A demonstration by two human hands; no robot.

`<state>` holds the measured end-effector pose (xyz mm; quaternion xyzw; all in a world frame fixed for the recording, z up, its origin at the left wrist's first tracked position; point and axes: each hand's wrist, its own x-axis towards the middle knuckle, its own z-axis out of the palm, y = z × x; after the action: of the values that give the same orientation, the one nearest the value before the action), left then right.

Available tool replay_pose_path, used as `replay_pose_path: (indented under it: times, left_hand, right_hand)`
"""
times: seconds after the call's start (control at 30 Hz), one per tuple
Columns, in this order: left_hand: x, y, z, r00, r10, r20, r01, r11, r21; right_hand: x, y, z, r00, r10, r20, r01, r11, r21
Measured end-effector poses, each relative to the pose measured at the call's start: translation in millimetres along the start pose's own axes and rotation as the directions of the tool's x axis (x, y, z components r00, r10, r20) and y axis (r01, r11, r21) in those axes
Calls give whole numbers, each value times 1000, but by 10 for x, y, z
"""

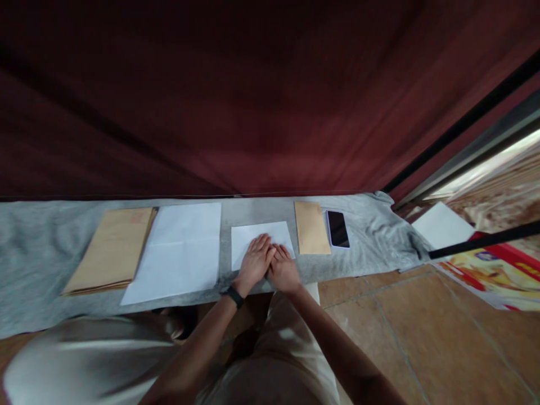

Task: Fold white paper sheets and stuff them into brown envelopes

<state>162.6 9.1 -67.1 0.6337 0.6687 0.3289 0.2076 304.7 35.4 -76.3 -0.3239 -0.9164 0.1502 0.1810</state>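
Observation:
A white sheet of paper [244, 239], about half the size of the larger sheets, lies flat on the grey cloth before me. My left hand [256, 257] rests on it, fingers stretched out and pointing away from me. Beside it my right hand [283, 269] lies flat too, its fingertips touching the left hand near the paper's lower right part. Both palms cover some of the sheet. Just right of the paper is a single brown envelope [313, 228]. To the left lie larger white sheets [179, 247].
A stack of brown envelopes [112, 247] sits at the far left of the grey cloth [37, 253]. On the right lies a phone [338, 229]. Behind hangs a dark red curtain [270, 112]. A colourful box [498, 267] with a white card [442, 225] stands beyond the right end.

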Motion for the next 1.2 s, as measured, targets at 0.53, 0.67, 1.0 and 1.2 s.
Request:
replay_pose_path:
  times: [0.53,0.67,1.0,1.2]
  left_hand:
    - [206,-235,-120,1000,-1,-26,5,987,159]
    - [-38,-167,-91,1000,17,9,-19,984,175]
    - [-636,-48,-113,995,81,67,-92,979,182]
    - [-613,-21,-124,998,45,33,-48,996,79]
  right_hand:
    - [-51,28,-48,999,-4,-51,15,979,203]
    - [-37,54,-17,987,109,-119,-76,964,253]
    - [135,70,-81,999,-39,-26,43,986,159]
    - [477,139,6,998,-60,2,60,994,92]
